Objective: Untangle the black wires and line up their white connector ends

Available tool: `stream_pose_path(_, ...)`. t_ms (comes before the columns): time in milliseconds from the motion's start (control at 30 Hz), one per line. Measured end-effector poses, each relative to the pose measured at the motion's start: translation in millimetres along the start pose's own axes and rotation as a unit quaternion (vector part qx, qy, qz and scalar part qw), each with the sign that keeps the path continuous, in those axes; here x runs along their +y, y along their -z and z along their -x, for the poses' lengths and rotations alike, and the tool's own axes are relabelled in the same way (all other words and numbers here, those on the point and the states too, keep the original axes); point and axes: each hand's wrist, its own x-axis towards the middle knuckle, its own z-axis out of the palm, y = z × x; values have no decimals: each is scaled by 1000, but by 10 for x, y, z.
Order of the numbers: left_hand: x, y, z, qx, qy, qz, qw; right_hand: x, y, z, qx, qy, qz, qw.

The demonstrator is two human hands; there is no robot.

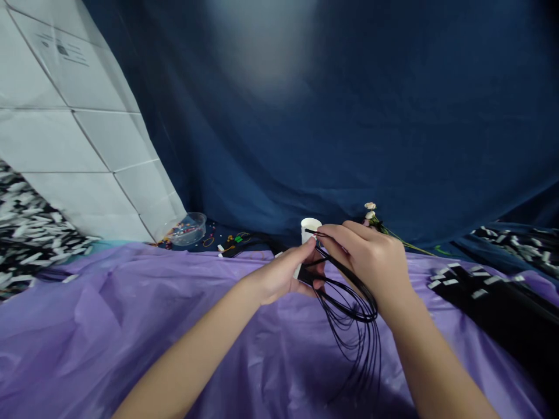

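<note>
purple sheet [131, 326] covers the counter. my left hand [286, 270] and right hand [371, 256] both pinch a bundle of black cords [353, 308] above it, near a white cup [310, 228].

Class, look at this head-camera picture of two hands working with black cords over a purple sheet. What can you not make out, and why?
- Left hand palm: the right hand and the bundle of thin black cords hide it.
- Small white cup: its base sits behind the fingers.
- Clear plastic bowl: its coloured bits are too small to identify.
- Black strips with white tags: cut off at the right edge.
</note>
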Motion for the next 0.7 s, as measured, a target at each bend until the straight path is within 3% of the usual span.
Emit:
stream_pose_path(167,-18,-18,-20,48,-32,-40,998,-32,16,-9,-65,-72,-103,990)
stream_pose_path(367,-45,-35,-33,87,-70,-66,992,-22,126,-34,-117,-154,-253,948)
stream_pose_path(700,-51,-83,-19,120,-131,-71,982,37,84,-45,-113,-178,-269,940)
